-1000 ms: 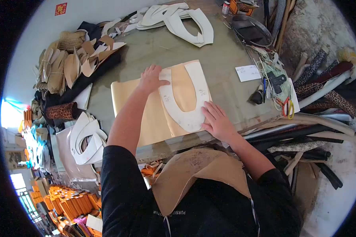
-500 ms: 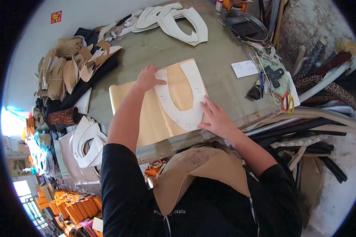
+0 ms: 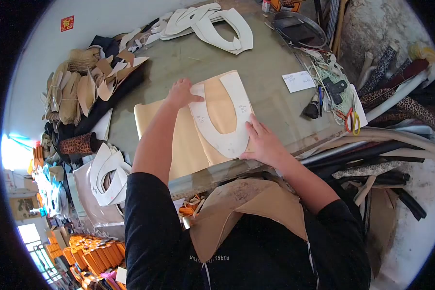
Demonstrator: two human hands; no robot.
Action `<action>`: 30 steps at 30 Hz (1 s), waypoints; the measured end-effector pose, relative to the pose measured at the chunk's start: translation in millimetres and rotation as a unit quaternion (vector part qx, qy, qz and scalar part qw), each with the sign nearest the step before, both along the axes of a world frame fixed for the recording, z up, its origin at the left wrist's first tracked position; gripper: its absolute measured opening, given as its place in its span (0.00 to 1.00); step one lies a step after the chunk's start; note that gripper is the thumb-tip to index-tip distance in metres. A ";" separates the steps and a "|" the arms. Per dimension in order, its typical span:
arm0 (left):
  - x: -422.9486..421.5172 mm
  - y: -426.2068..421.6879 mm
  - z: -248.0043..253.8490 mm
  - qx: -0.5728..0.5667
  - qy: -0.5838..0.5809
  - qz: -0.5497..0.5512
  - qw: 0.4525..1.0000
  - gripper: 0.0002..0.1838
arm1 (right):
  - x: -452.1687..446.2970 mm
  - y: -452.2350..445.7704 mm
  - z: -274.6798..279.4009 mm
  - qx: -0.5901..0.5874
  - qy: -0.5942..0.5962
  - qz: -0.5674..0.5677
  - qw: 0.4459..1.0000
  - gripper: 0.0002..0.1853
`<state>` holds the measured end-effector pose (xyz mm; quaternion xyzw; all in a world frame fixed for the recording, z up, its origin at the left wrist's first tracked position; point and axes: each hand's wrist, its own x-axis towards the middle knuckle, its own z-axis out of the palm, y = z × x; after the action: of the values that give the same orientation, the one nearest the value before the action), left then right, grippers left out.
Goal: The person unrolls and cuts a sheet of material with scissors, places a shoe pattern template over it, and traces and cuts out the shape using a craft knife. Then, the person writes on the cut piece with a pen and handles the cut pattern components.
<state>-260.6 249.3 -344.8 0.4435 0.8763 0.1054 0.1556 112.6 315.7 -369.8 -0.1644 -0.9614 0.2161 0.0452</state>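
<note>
A white U-shaped card pattern (image 3: 230, 144) with handwritten marks lies flat on a tan sheet (image 3: 177, 140), its opening facing the far side of the table. My left hand (image 3: 181, 94) rests at the pattern's upper left end, thumb on the card and fingers apart. At the lower right curve is my right hand (image 3: 265, 145), its fingertips on the pattern's edge and the thumb spread lower down. Neither hand is closed round anything. The tan sheet has a fold or seam line running beside the pattern's left side.
More white patterns (image 3: 244, 35) are stacked at the back, others (image 3: 97, 186) at lower left. Tan bundles (image 3: 70, 96) fill the left side. A dark tray (image 3: 299, 30), a note (image 3: 297, 81) and scissors (image 3: 353, 122) lie on the right. Fabric rolls (image 3: 396, 104) crowd beyond the table (image 3: 152, 77).
My right hand's thumb has shifted slightly along the pattern's lower edge. My left hand and the pattern stay in nearly the same place; the view has tilted a little.
</note>
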 end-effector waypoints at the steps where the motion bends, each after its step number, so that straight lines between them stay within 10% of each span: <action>1: 0.5 0.3 0.9 -0.001 -0.001 -0.001 1.000 0.43 | -0.5 0.2 0.7 -0.001 -0.001 -0.001 1.000 0.62; 30: 58.4 -26.4 -40.6 0.105 0.106 -0.043 0.988 0.31 | -2.8 2.9 7.7 -0.019 -0.049 -0.010 0.999 0.61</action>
<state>-202.2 222.9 -385.3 0.5032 0.8521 0.1426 0.0185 109.8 318.6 -362.1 -0.1853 -0.9564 0.2257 -0.0030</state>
